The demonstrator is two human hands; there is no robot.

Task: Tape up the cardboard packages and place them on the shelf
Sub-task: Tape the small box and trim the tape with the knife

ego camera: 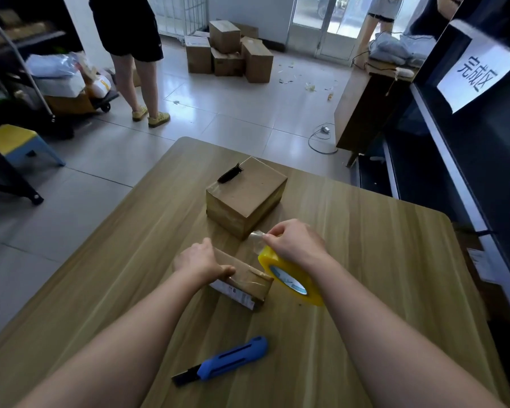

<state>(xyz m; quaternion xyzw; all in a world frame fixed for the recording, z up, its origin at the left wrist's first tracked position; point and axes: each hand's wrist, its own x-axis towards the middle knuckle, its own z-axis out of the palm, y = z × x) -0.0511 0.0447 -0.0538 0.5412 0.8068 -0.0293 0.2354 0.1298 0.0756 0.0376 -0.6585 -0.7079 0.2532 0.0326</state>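
— Where's the small package (pixel 243 282)?
— On the desk (pixel 365 260), under the left hand (pixel 202 262), fingers clamped over its far end, thumb on top.
— The right hand (pixel 295 241)?
— Just beside, knuckles up, pinching the clear tape end (pixel 256 238) off the yellow tape roll (pixel 292 279).
— Any writing?
— A printed label on the package's near side, too blurred to read. The sign (pixel 477 70) right of the hands reads 完成区.

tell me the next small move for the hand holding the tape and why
Probably draw the loose tape end down onto the small package and press it there. The right hand pinches that end, peeled a short way off the yellow roll, while the left hand steadies the package on the table.
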